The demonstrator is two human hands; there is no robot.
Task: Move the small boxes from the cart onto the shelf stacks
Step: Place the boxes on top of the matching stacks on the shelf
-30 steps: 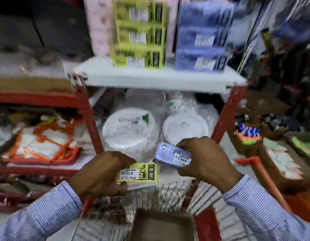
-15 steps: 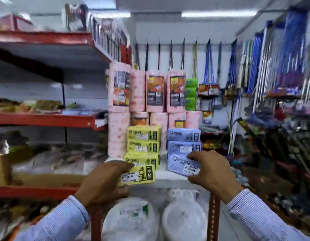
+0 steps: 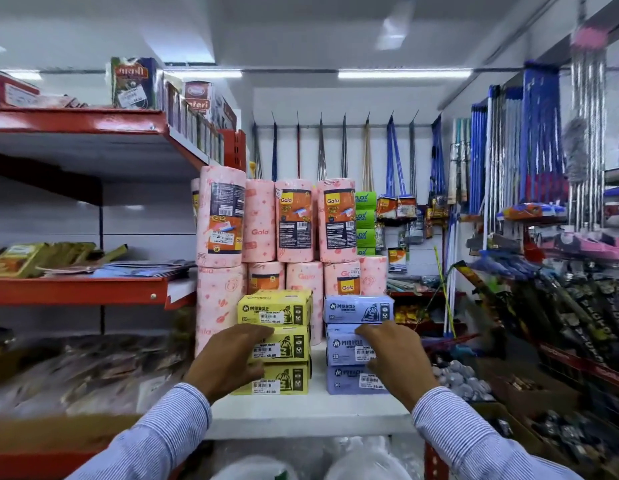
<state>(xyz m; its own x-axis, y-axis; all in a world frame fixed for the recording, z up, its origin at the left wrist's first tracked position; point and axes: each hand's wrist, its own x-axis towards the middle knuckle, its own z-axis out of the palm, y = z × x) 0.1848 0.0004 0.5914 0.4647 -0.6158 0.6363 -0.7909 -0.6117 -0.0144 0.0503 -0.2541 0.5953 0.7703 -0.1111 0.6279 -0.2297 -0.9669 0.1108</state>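
On the white shelf (image 3: 301, 415) stand two stacks of small Miracle boxes, a yellow stack (image 3: 274, 308) on the left and a blue stack (image 3: 358, 309) on the right. My left hand (image 3: 228, 362) is closed around a yellow box (image 3: 287, 347), held against the front of the yellow stack at its middle height. In the same way, my right hand (image 3: 398, 358) grips a blue box (image 3: 346, 348) pressed to the front of the blue stack. Each held box hides part of its stack. The cart is out of view.
Pink Gala kitchen towel rolls (image 3: 296, 220) stand tight behind both stacks. Red shelves (image 3: 76, 289) with packets run along the left. Mops and brooms (image 3: 540, 140) hang on the right wall. Wrapped plates (image 3: 363, 462) sit below the white shelf.
Both hands have lifted their boxes from over the cart up to the shelf and pushed them forward against the stacks. My view has swung upward, away from the cart.
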